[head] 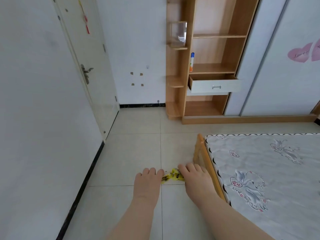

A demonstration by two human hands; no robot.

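Rightward, a bed frame point(207, 161) crowds the hands point(148, 181) point(194, 178) flanking yellow pieces point(172, 175).

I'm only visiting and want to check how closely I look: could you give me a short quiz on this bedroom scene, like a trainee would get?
1. True or false: the white drawer in the wooden shelf unit stands pulled open.
2. Where do the yellow pieces lie? A on the mattress; B on the floor tiles between the left hand and the right hand; C in the drawer.
3. Fill in: beside the right hand runs the wooden frame of the ___.
Key: 1 true; 2 B; 3 bed.
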